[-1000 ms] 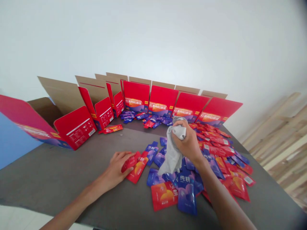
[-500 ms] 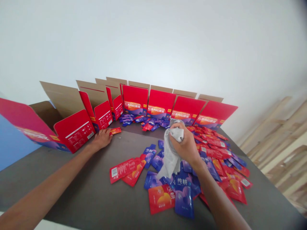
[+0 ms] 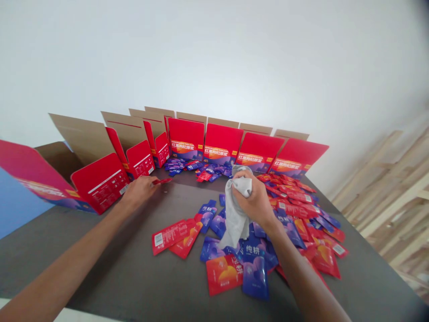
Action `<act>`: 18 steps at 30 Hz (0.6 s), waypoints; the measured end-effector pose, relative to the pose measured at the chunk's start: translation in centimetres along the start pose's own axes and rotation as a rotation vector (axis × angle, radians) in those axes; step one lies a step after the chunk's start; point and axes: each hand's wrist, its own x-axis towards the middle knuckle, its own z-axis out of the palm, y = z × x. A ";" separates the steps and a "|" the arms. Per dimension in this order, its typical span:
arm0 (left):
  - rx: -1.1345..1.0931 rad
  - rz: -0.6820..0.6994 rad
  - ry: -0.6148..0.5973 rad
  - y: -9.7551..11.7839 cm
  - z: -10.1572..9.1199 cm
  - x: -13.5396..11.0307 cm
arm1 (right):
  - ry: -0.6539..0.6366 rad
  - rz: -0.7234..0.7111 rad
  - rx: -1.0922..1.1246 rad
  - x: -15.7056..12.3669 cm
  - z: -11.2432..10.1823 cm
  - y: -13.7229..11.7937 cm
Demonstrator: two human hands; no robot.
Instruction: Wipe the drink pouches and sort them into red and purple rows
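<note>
Cloth [image 3: 234,219], grey and crumpled, is bunched up in the right hand [image 3: 256,197], fingers curled tight around it, tail hanging down over some blue sachets [image 3: 255,275]. Left hand [image 3: 142,190] is mostly closed too, pinching one end of a red sachet [image 3: 163,181] near the red boxes [image 3: 100,181] on the bench [image 3: 127,264]. Two overlapping red pouches [image 3: 169,235] lie kinda between the arms.
</note>
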 end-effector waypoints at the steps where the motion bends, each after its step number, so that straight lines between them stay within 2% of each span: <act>1: -0.076 -0.013 0.026 0.6 0.1 0.0 | -0.002 -0.002 -0.001 0.0 0.1 0.0; 5: -0.473 -0.108 0.116 3.4 1.6 -0.3 | -0.031 -0.014 0.003 -0.3 0.6 0.0; 7: -0.710 -0.181 0.104 5.3 2.9 -1.0 | -0.048 -0.026 0.005 -0.5 1.1 -0.2; 11: -1.134 -0.293 -0.086 10.2 5.7 -3.9 | -0.073 -0.074 -0.017 -1.3 2.2 -0.9; 14: -1.302 -0.350 -0.261 13.8 7.3 -6.5 | -0.115 -0.089 -0.024 -1.9 3.1 -1.5; 18: -1.509 -0.399 -0.358 17.4 8.5 -8.8 | -0.251 -0.087 -0.104 -2.6 4.2 -2.2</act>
